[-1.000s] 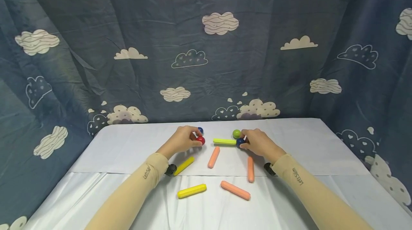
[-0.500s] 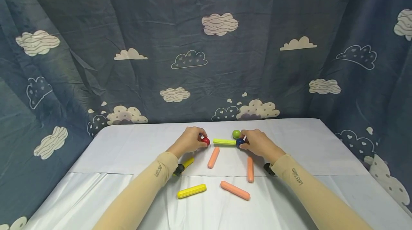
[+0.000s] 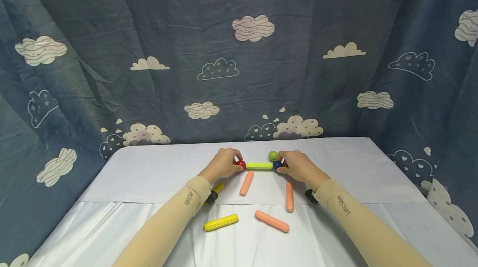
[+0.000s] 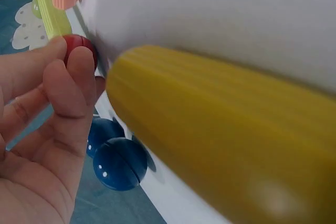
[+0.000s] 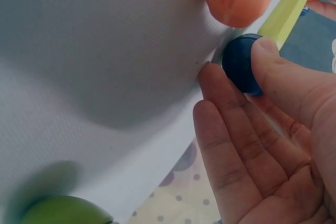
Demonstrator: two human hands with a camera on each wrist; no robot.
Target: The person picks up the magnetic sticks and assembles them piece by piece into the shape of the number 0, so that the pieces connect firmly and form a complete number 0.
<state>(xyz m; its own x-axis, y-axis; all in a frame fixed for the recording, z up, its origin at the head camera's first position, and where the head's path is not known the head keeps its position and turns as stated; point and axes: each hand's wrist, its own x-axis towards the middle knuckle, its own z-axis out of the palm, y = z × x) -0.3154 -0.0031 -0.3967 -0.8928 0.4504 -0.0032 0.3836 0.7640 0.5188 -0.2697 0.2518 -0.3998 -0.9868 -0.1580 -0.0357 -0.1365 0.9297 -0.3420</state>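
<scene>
Pinches the red ball with left hand and the dark blue ball with right hand. Has the lime-green rod between them at the white table, lengthwise from hand to hand, about equally near both. Looks straight, slim, ridged; touches the dark blue ball and perhaps, behind fingers, also the red.

Glossy red ball, glossy blue ball, creased cloth backdrop

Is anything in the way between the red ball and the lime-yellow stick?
Nothing visible. The left hand pinches the red ball right at the left end of the lime-yellow stick; whether they touch, I can't tell. The closest salmon stick lies nearer the person, out of that line.
</scene>
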